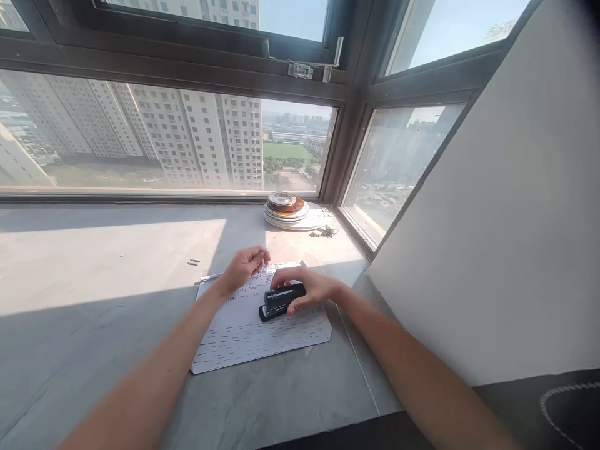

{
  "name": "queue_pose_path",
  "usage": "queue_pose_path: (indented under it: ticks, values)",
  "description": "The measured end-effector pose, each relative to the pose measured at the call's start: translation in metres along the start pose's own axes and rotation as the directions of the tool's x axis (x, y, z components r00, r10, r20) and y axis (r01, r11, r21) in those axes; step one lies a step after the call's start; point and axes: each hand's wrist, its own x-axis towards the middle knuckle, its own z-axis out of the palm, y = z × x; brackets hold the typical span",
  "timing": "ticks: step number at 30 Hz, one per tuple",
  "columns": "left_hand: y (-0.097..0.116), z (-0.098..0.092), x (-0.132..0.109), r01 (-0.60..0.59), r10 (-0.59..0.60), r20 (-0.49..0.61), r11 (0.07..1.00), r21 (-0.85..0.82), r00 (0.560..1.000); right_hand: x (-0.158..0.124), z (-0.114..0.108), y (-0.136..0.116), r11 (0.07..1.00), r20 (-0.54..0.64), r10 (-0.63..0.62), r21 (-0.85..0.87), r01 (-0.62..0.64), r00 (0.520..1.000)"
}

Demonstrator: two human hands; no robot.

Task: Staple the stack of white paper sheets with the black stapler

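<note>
A black stapler (281,301) rests over the sheets of paper (262,340), its front end pointing left and toward me. My right hand (307,287) is wrapped round its rear part, thumb on the near side and fingers on the far side. My left hand (246,267) is over the far left part of the paper, fingers curled together; anything held between them is hidden. Handwriting covers the upper part of the page, and rows of short dark dashes run across the lower part. A slim pen-like stick (209,277) lies at the paper's far left edge.
Two small strips (193,262), perhaps staples, lie left of the paper on the grey stone sill (94,350). A stack of plates and lids (285,211) stands in the window corner, beside a small dark tangled item (324,232). A white wall (492,250) slants up on the right.
</note>
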Motion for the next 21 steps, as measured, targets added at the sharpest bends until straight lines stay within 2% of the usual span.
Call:
queue_pose_path:
  ticks: [3, 9, 13, 21]
  values:
    - [0.004, 0.001, -0.001, -0.021, 0.021, 0.008, 1.0, -0.005, 1.0, 0.002, 0.004, 0.001, 0.999, 0.02, 0.009, -0.044, -0.008, 1.0]
    - [0.012, 0.003, -0.002, -0.048, 0.048, 0.008, 0.999, 0.003, 0.999, -0.001, 0.002, -0.002, 0.998, -0.03, -0.015, -0.069, 0.013, 0.999]
    - [0.012, 0.002, -0.003, -0.083, 0.083, 0.045, 0.997, -0.006, 0.996, -0.001, 0.001, -0.001, 0.997, -0.044, -0.006, -0.08, 0.003, 0.999]
    - [0.013, 0.003, -0.003, -0.079, 0.077, 0.061, 0.996, 0.028, 0.995, -0.001, 0.002, -0.002, 0.996, -0.042, -0.011, -0.085, 0.007, 0.999]
